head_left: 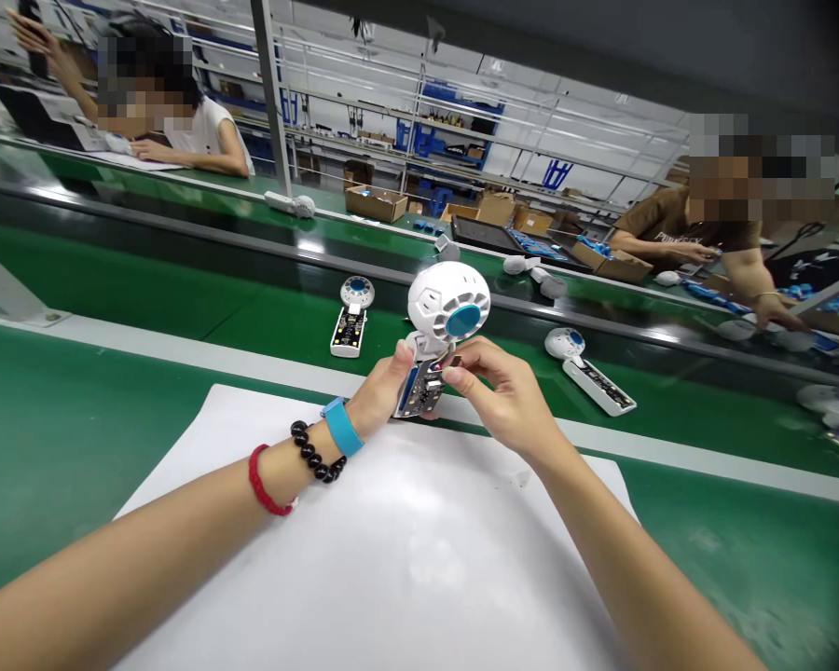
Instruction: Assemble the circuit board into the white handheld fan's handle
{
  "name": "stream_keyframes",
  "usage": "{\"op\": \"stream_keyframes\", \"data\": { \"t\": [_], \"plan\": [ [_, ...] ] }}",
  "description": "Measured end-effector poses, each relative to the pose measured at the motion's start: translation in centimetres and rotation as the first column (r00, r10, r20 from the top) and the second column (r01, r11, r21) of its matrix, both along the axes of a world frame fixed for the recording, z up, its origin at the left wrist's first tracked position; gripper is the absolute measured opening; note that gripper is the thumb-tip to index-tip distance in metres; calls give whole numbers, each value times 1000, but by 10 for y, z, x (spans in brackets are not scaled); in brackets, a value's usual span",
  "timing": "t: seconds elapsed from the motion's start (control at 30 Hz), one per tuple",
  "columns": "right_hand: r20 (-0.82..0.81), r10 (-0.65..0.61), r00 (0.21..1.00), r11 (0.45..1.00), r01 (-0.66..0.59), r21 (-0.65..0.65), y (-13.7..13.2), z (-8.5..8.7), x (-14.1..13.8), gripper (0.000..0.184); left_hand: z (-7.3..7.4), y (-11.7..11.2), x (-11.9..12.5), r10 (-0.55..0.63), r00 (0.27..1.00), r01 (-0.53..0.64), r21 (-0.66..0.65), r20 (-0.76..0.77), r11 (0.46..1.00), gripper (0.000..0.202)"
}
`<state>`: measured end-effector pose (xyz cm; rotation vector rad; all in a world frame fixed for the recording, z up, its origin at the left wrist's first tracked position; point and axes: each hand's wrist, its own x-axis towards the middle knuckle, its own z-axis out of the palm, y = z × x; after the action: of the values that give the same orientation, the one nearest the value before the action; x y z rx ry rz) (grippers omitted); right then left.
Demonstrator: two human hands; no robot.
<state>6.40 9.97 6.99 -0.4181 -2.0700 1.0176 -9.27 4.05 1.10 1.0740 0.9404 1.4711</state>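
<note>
A white handheld fan point(437, 294) with a blue hub stands upright above the white sheet, its handle opened so that a dark circuit board point(418, 393) shows. My left hand point(383, 390) is closed round the handle from the left, thumb near the joint below the fan head. My right hand point(504, 396) is closed in a pinch at the upper right of the board. A small dark piece point(457, 362) shows at its fingertips, with a bit of red wire beside it. What exactly the fingers grip is partly hidden.
Beyond the sheet point(391, 540), an opened fan point(350, 326) lies left and another fan point(598, 384) right on the green belt. More fan parts point(535, 275) rest on the far ledge. Co-workers sit opposite at left and right, near cardboard boxes point(376, 203). A metal post point(269, 102) rises at left.
</note>
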Motion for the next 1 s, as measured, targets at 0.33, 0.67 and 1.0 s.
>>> {"op": "stream_keyframes", "data": {
  "t": [0.33, 0.67, 1.0],
  "plan": [
    [-91, -35, 995, 988, 20, -156, -8, -12, -11, 30, 3, -4, 3, -17, 995, 17, -7, 97, 1000, 84],
    [-60, -41, 997, 994, 46, 97, 5, -3, 8, 14, 13, -10, 5, -221, 968, 219, 35, 122, 975, 79],
    [180, -34, 983, 892, -51, 449, 9, 12, 22, 20, 10, -11, 3, -337, 939, 334, 49, 75, 941, 75]
  ]
}}
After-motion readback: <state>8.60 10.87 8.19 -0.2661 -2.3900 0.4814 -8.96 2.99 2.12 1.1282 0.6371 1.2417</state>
